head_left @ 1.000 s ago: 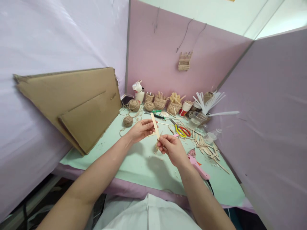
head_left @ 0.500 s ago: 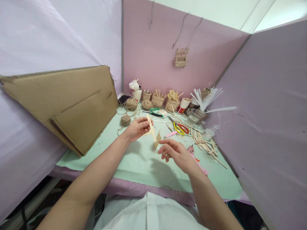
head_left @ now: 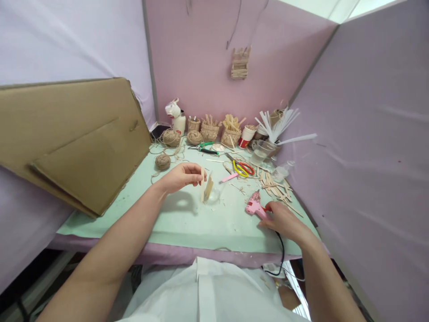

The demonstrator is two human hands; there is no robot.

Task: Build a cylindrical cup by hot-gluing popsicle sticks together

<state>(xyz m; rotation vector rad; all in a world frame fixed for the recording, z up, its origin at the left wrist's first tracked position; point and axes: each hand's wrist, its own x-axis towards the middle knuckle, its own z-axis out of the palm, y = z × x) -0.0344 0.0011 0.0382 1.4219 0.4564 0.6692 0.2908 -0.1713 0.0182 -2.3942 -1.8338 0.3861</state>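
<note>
My left hand (head_left: pixel 186 175) pinches a flat wooden craft stick (head_left: pixel 202 191) between thumb and fingers, held nearly upright above the table. Just right of that stick stands a small panel of wooden sticks (head_left: pixel 209 187), with something clear and round around its base that I cannot make out well. On the right, my right hand (head_left: pixel 283 220) is closed around the handle of a pink hot glue gun (head_left: pixel 254 206). The gun's nozzle points away from me, and its dark cord hangs over the table's front edge.
Yellow and red-handled scissors (head_left: pixel 241 167), a pink cutter (head_left: pixel 229 178) and green-handled pliers (head_left: pixel 208 151) lie farther back. Loose sticks (head_left: pixel 276 187) are piled at right. Twine balls (head_left: pixel 162 162) and stick-filled cups (head_left: pixel 231 134) stand along the back. Cardboard (head_left: pixel 77 170) leans at left.
My right hand has left the stick, moved right and taken hold of the glue gun. In my left hand the craft stick has turned more upright. The camera view has shifted.
</note>
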